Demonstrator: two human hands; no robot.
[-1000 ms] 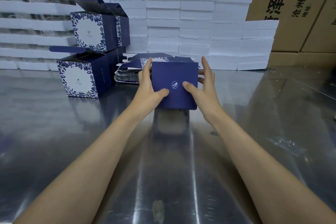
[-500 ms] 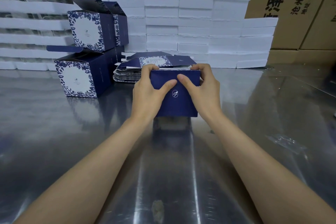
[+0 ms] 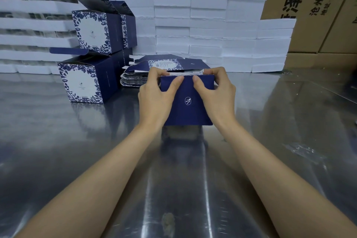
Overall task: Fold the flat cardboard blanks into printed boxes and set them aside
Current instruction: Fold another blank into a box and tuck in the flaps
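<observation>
A dark blue box (image 3: pixel 188 102) with a small white emblem stands on the steel table (image 3: pixel 270 141) in front of me. My left hand (image 3: pixel 156 94) grips its left side, thumb pressed along the top edge. My right hand (image 3: pixel 216 92) grips the right side the same way, fingers curled over the top rim. Behind it lies a pile of flat printed blanks (image 3: pixel 164 67). Two folded boxes with blue floral print, lids open, are stacked at the left: the lower box (image 3: pixel 87 81) and the upper box (image 3: pixel 100 29).
White foam slabs (image 3: pixel 212 15) are stacked in a wall along the table's back and left. Brown shipping cartons (image 3: pixel 318 6) with printed characters stand behind at the right. A scrap of clear film (image 3: pixel 301 150) lies on the table to the right.
My fingers, stretched up the box's sides a second ago, have curled over its top edge. Both thumbs slid from the front face up to the rim.
</observation>
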